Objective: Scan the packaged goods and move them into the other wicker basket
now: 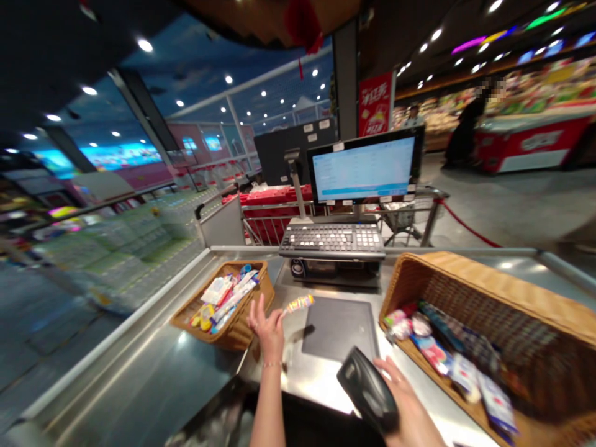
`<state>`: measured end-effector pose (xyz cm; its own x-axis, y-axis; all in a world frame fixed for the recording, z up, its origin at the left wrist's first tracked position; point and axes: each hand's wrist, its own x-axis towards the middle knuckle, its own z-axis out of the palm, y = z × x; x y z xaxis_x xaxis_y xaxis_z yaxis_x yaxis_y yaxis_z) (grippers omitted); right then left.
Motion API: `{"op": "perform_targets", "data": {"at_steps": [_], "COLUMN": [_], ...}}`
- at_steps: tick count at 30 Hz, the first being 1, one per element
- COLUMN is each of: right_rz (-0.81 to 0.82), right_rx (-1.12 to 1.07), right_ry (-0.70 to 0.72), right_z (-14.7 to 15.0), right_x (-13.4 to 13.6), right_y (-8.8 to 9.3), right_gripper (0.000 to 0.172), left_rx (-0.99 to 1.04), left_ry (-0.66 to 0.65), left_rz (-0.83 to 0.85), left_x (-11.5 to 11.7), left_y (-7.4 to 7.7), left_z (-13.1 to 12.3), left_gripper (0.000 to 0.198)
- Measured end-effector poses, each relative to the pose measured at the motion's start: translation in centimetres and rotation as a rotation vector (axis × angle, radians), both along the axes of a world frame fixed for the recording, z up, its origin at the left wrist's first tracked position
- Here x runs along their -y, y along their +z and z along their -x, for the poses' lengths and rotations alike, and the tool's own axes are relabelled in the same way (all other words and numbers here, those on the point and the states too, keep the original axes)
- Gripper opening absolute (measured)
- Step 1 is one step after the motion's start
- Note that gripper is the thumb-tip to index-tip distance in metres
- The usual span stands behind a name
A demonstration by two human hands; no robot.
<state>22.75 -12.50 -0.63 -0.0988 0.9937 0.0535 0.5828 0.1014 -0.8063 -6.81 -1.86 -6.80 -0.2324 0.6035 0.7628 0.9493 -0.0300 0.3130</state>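
Observation:
Between the thumb and fingers of my left hand (269, 329) is the end of a small stick-shaped packet in a yellow, colourful wrapper (299, 303), perhaps a candy; its exact kind is unclear. It points right, above the metal counter near a dark grey square plate (342, 327). My right hand (406, 397) is wrapped round a black handheld barcode scanner (367, 388), whose head faces up and left. Left of my left hand stands a small wicker basket (239, 338) with toothbrushes and other small packaged goods.
A large wicker basket (503, 273) on the right holds several packaged items. At the back of the counter are a keyboard (331, 238) and a lit monitor (365, 167). Behind them stand shopping carts (267, 217). A person in dark clothes (468, 127) is far off at the right.

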Motion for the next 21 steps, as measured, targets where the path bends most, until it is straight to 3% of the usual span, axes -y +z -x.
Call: {"op": "perform_targets", "data": {"at_steps": [8, 15, 21], "right_rz": [-0.001, -0.040, -0.049], "right_rx": [0.099, 0.087, 0.022], "right_ry": [0.084, 0.094, 0.114], "right_z": [-0.1, -0.1, -0.1], "right_x": [0.4, 0.2, -0.1], "right_y": [1.4, -0.3, -1.1], "right_gripper": [0.045, 0.045, 0.045], "left_rx": [-0.020, -0.040, -0.043], "left_ry": [0.008, -0.007, 0.011], "left_rz": [-0.021, -0.076, -0.104], "left_x": [-0.1, -0.2, 0.1], "left_y": [-0.4, -0.4, 0.5], "left_z": [0.6, 1.0, 0.5], "left_gripper": [0.016, 0.014, 0.016]}}
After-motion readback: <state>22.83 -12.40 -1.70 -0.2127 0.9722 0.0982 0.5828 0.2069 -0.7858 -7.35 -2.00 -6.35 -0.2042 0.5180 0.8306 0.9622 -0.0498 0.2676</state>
